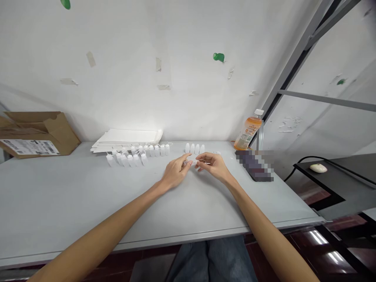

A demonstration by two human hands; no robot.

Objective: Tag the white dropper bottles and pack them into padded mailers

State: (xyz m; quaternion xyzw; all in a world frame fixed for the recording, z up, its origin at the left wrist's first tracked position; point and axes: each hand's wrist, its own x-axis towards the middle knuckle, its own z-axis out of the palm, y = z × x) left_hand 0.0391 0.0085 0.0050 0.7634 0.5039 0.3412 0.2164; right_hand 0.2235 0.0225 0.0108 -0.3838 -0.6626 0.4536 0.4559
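Note:
My left hand (175,171) and my right hand (216,166) meet above the grey table, fingertips close together. Between them is a small white piece (194,163), partly hidden by the fingers. Thumb and fingers of the left hand pinch it from one side. The right hand pinches at its other end, where a thin cord or loop seems to show. Just behind the hands stands a short row of small white bottle-shaped pieces (192,148). To the left, several more white bottle-shaped pieces (130,160) with thin loops are lined up in rows.
A stack of white sheets (126,136) lies against the wall behind the left rows. An open cardboard box (38,133) sits at the far left. On the right are an orange drink bottle (249,131) and a blurred dark flat object (255,166). The table's front edge (188,238) runs above my legs.

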